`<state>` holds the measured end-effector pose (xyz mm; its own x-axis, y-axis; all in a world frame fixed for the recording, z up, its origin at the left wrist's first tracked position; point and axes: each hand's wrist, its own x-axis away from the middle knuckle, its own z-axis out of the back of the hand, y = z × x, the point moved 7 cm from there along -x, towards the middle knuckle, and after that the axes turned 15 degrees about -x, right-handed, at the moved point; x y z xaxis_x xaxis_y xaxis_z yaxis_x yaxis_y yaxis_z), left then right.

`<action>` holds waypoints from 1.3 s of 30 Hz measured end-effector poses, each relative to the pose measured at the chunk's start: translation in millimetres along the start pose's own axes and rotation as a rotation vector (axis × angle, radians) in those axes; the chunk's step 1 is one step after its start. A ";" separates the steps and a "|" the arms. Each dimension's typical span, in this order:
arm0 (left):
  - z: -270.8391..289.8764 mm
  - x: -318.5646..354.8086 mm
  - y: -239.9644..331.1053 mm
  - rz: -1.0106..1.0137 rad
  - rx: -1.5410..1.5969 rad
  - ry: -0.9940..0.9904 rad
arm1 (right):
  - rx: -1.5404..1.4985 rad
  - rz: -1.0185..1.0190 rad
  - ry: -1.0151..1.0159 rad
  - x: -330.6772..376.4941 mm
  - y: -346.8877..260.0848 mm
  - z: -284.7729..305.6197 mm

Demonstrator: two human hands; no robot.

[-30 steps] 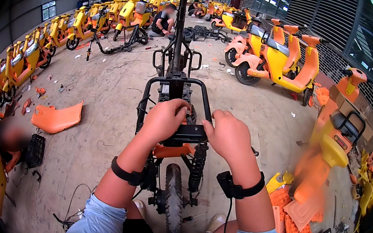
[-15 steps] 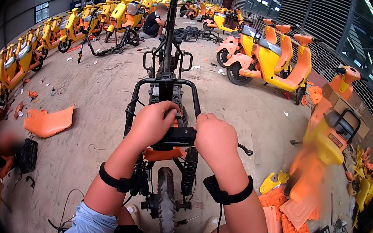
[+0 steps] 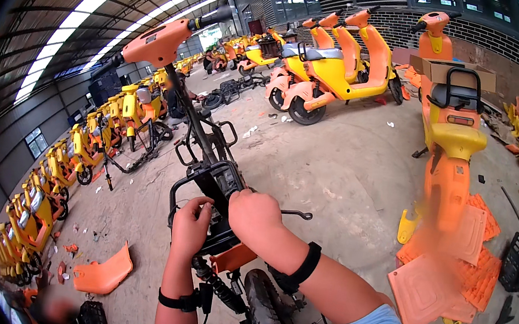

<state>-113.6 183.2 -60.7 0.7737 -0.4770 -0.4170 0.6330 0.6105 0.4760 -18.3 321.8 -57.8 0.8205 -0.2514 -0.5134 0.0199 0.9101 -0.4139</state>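
A stripped electric scooter (image 3: 190, 113) stands in front of me with its bare black frame showing. Its orange handlebar cover (image 3: 157, 42) is at the far end. Closest to me are the knobbly rear wheel (image 3: 272, 318) and a coil shock absorber (image 3: 219, 291). My left hand (image 3: 191, 224) is at the near left side of the black tube rack (image 3: 184, 193), fingers curled and thumb pressed in. My right hand (image 3: 254, 217) is closed over the frame's middle, just right of the left hand. Whatever either hand grips is hidden by the fingers.
Orange and yellow scooters (image 3: 350, 72) stand at the back right, with a long row (image 3: 51, 174) at left. Orange panels (image 3: 430, 286) and a black basket (image 3: 516, 261) lie at right. An orange shell (image 3: 104, 273) lies at left; a person (image 3: 175, 102) crouches farther back.
The view has turned right and tilted, so the scooter now slants leftward. My right hand has moved inward over the frame; my left hand is now lower at the rack's left side.
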 end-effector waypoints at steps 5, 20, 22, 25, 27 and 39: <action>-9.2 0.9 -5.0 0.013 0.045 0.012 | -0.057 0.013 0.038 5.2 6.4 6.4; 1.5 10.0 3.8 -0.019 -0.044 0.065 | 0.200 -0.016 -0.010 8.4 -7.3 -3.9; 7.8 13.2 4.1 -0.027 -0.042 0.079 | 0.177 -0.020 -0.021 8.6 -13.3 2.1; 5.4 11.8 0.4 -0.037 -0.035 0.049 | 0.263 -0.030 -0.036 5.4 -10.8 -5.0; 8.9 12.7 -4.5 -0.063 -0.048 0.102 | 0.250 -0.032 -0.033 5.8 -17.4 -4.2; 10.8 12.6 -9.8 -0.047 0.058 0.098 | 0.240 -0.183 -0.087 4.5 -19.4 -2.1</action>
<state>-109.8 164.4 -62.2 0.7383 -0.4384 -0.5126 0.6715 0.5498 0.4968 -16.2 302.3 -53.6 0.8366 -0.3987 -0.3756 0.2977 0.9065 -0.2993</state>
